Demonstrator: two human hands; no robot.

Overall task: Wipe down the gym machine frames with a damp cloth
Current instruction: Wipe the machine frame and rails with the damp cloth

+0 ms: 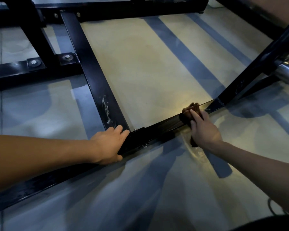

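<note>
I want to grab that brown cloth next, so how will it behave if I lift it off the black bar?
The brown cloth drapes over the bar under the right hand, so it is probably floppy and light. It bunches at the far end, so it would likely sag and not roll.

A gym: black steel machine frame (97, 77), chrome bar (287, 72), pale floor (148, 64).

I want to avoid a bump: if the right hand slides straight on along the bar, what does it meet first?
Probably the welded corner where the slanted leg joins the bar; the right hand and its cloth are close.
</note>
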